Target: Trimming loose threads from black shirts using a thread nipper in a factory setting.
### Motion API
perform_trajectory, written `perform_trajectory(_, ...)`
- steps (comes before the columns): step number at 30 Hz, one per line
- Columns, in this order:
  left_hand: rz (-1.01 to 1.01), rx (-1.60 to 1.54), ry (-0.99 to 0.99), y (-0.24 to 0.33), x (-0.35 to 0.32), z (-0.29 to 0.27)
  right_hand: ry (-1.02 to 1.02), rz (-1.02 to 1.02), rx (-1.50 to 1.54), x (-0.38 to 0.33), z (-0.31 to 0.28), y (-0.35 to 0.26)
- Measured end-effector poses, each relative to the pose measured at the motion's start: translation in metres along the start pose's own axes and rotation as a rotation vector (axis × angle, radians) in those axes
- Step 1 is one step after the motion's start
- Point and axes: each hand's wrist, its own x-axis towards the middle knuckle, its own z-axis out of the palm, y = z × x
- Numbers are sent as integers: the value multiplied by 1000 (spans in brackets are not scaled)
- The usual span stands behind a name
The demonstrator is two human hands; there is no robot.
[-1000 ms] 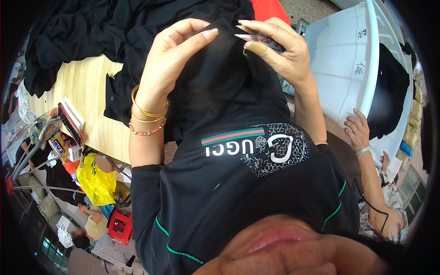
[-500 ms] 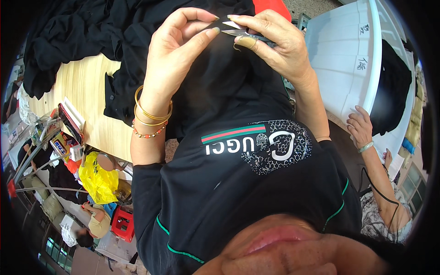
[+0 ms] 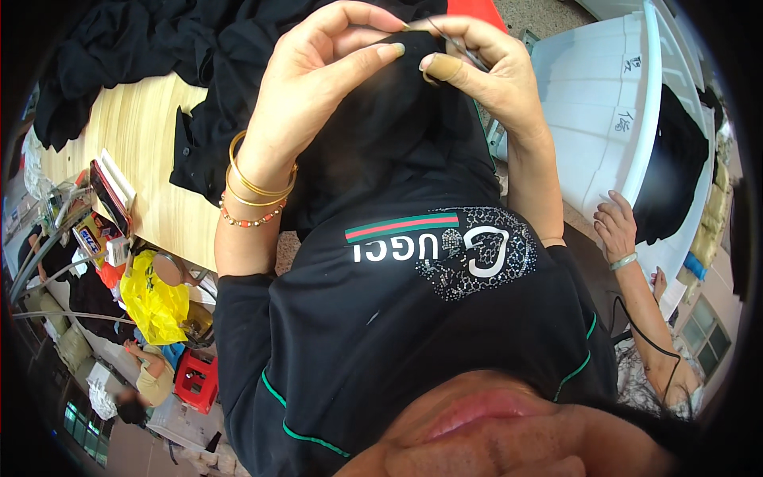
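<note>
Black cloth (image 3: 412,70) is stretched between my two hands at the top of the head view. My left hand (image 3: 314,79) is closed, pinching the cloth's edge between thumb and fingertips. My right hand (image 3: 501,79) also pinches the edge, close to the left fingertips, its thumb wearing a tan cover. Small metal scissors (image 3: 474,57) are tucked in the right hand, blades partly hidden by the fingers and pointing away from the cloth. The rest of the cloth hangs down towards my lap.
Black garments (image 3: 151,44) are heaped on a pale wooden table (image 3: 139,151) at left. A yellow bag (image 3: 155,298) and red stool (image 3: 195,380) lie lower left. At right stands a large white tub (image 3: 592,103), with a co-worker's hand (image 3: 616,230) beside it.
The scissors, whose blades pointed at the cloth between my hands, are now turned back into my right hand. My right fingers have gone onto the cloth's edge; the left still pinches it.
</note>
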Motion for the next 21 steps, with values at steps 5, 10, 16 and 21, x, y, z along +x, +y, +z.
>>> perform_trajectory(5, -169, 120, -83, 5, -3, -10, 227, -144, 42, -4, -16, 7)
perform_trajectory(10, -114, 145, -95, -8, -7, -30, 343, -73, -31, -8, -45, 19)
perform_trajectory(16, -130, 127, -109, 7, -6, -26, 276, -61, -237, -1, -13, 10)
perform_trajectory(21, -101, 36, -87, 3, -6, -21, 61, -359, -428, 2, 0, -3)
